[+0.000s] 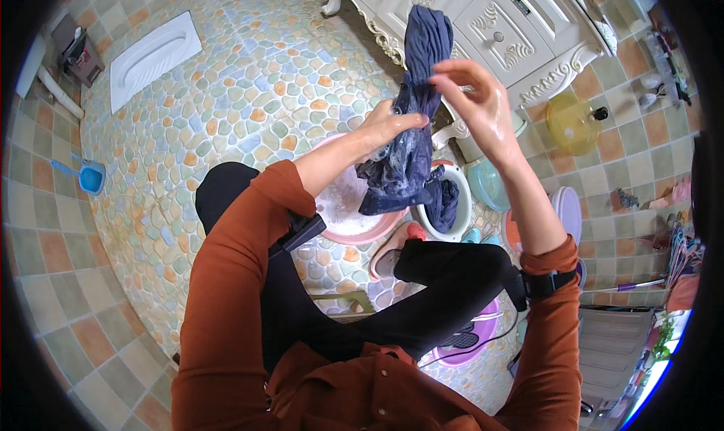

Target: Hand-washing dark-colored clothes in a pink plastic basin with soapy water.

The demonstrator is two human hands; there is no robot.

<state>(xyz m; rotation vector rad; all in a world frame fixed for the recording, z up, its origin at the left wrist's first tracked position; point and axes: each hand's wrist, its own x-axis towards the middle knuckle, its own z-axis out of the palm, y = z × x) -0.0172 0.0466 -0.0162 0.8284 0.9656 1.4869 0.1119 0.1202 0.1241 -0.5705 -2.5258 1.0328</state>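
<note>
A wet, dark blue-grey garment (pixel 427 52) with soap suds on its lower folds is stretched out in front of me. My left hand (pixel 390 126) grips it around the middle, thumb across the cloth. Beside its right edge is my right hand (pixel 478 106), wet, with curved thumb and fingertips at the fabric; whether they pinch it is unclear. Below the garment stands a pink basin (pixel 365 236) of sudsy water (pixel 345 205), partly hidden by my forearm and the cloth. To its right, a white bucket (pixel 465 205) holds more dark cloth (pixel 442 205).
A cream carved cabinet (pixel 503 35) stands ahead. Along the right are a teal basin (pixel 489 185) and a yellow jug (pixel 571 125). A squat toilet (pixel 155 60) lies far left, near a blue dustpan (pixel 90 177). A purple basin (pixel 481 340) holding footwear sits by my right leg.
</note>
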